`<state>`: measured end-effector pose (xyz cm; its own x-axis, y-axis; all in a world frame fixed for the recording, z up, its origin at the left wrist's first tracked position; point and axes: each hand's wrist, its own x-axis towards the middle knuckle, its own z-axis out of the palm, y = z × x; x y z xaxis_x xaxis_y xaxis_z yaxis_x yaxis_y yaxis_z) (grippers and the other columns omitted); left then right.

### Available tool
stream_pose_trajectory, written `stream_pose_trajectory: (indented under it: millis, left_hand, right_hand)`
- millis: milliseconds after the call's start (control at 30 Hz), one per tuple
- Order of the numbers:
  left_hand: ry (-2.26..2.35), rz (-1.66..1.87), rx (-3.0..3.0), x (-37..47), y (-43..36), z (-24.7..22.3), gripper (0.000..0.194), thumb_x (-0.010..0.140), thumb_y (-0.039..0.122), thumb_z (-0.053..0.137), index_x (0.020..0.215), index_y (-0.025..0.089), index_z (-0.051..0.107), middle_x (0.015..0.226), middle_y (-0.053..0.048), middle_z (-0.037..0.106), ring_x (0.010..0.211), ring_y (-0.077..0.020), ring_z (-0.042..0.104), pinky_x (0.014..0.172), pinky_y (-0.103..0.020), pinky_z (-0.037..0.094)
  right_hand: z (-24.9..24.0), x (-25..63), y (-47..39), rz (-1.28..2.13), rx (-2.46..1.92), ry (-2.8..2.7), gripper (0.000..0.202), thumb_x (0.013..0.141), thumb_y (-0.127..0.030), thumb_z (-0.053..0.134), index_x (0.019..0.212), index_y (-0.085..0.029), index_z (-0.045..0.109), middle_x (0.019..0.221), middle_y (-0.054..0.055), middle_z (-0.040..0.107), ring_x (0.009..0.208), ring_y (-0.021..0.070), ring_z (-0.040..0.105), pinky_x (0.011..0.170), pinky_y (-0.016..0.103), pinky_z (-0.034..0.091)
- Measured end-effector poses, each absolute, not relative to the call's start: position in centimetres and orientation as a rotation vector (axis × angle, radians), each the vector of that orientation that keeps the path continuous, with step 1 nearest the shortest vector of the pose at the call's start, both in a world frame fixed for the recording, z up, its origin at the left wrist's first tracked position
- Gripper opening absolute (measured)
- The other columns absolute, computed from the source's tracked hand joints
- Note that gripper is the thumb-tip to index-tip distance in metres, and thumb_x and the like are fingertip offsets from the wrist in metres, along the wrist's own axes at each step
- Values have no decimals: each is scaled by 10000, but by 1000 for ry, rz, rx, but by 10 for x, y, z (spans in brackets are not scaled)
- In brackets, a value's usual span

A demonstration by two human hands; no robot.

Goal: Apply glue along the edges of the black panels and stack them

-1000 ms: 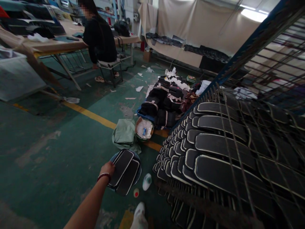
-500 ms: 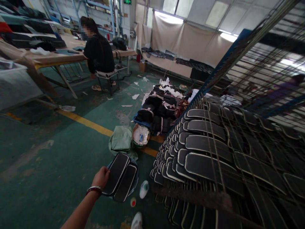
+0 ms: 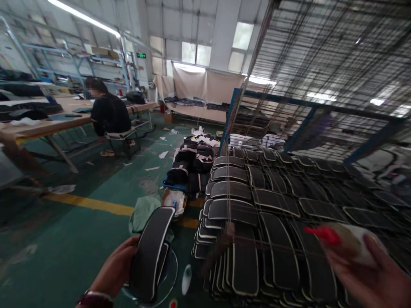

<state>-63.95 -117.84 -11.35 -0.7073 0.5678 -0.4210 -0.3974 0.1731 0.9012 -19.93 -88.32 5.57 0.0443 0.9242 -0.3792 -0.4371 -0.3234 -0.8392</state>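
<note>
My left hand [image 3: 116, 266] is closed around the edge of a long black panel [image 3: 150, 252] with a pale rim, tilted upright. A second, smaller black panel [image 3: 164, 259] shows partly behind it; whether my hand grips that one too is hidden. Below them is a round, clear-rimmed stool or basin [image 3: 175, 273], mostly covered. My right hand [image 3: 374, 273], blurred, is wrapped around a squeeze bottle [image 3: 348, 241] with a red nozzle pointing left. The bottle is in front of a wire rack's stacked black panels [image 3: 276, 248].
The wire rack's blue frame [image 3: 229, 122] rises at the right. A green cloth [image 3: 144, 211] and a lined bucket [image 3: 177, 201] stand ahead, before black bundles [image 3: 189, 167]. A white-and-teal object [image 3: 186, 279] is on the floor. A seated person [image 3: 109, 111] works at a table [image 3: 77, 112].
The view has turned right and up. My right hand has come into view with the squeeze bottle. My left hand has tilted the panel up, and it now covers more of the smaller one.
</note>
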Motion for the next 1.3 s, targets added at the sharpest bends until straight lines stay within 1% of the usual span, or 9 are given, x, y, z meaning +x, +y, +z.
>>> stream_pose_trajectory:
  millis: [33, 167, 300, 367, 533, 633, 833, 1033, 1300]
  left_hand:
    - [1546, 1697, 151, -624, -1167, -88, 358, 584, 296, 682, 935, 222, 682, 862, -38, 773, 775, -264, 724, 721, -369, 596]
    - [1341, 1664, 258, -560, -1131, -2, 341, 622, 311, 844, 928, 263, 703, 831, 13, 764, 742, -212, 707, 676, -301, 571]
    - [1202, 1403, 579, -518, -1112, 37, 259, 728, 337, 794, 967, 272, 717, 882, -14, 761, 778, -231, 708, 705, -332, 560]
    - [1211, 1273, 727, -506, -1106, 44, 208, 787, 345, 738, 976, 261, 717, 933, -37, 758, 821, -242, 701, 729, -337, 548]
    - [1249, 1050, 928, -483, -1093, 60, 207, 832, 391, 676, 984, 256, 714, 954, -55, 746, 845, -234, 666, 739, -315, 517]
    - [1268, 974, 1014, -474, -1086, 71, 216, 852, 402, 646, 992, 251, 711, 952, -57, 738, 841, -224, 648, 728, -300, 504]
    - [1367, 937, 1003, -468, -1080, 79, 222, 820, 428, 670, 945, 250, 715, 930, -54, 733, 866, -246, 655, 767, -333, 519]
    - [1317, 879, 1037, -464, -1075, 86, 217, 828, 431, 666, 934, 247, 711, 904, -32, 737, 830, -215, 652, 732, -293, 507]
    - [1280, 899, 999, -473, -1073, 77, 212, 827, 417, 665, 947, 248, 710, 918, -28, 739, 824, -202, 647, 726, -273, 514]
  right_hand:
    - [65, -207, -884, 1630, -1141, -493, 203, 900, -430, 631, 1059, -326, 703, 1322, 65, 579, 1167, 228, 583, 677, 259, 613]
    - [103, -235, -883, 1798, -843, -479, 221, 808, -287, 738, 1016, -224, 696, 1144, 70, 678, 1000, 235, 670, 758, 297, 641]
    - [123, -235, -875, 1827, -596, -660, 395, 654, -279, 927, 976, -224, 705, 1014, 27, 710, 930, 226, 673, 763, 322, 639]
    - [127, -229, -870, 1801, -522, -761, 413, 632, -308, 963, 959, -237, 721, 960, 6, 710, 878, 202, 670, 746, 280, 627]
    - [132, -213, -865, 1739, -361, -1019, 306, 724, -335, 928, 957, -233, 758, 848, -4, 685, 739, 154, 630, 699, 199, 582]
    - [134, -204, -866, 1698, -315, -1123, 262, 754, -342, 906, 949, -232, 769, 826, -2, 668, 728, 149, 604, 663, 175, 552]
    - [132, -192, -863, 1690, -342, -1203, 286, 745, -392, 901, 931, -226, 763, 841, 14, 647, 733, 164, 577, 632, 190, 521]
    - [128, -190, -862, 1651, -370, -1269, 314, 747, -419, 882, 949, -227, 737, 811, 21, 620, 720, 191, 559, 605, 238, 500]
    - [124, -190, -864, 1679, -350, -1219, 280, 749, -374, 891, 941, -245, 733, 839, 12, 621, 740, 180, 564, 641, 234, 502]
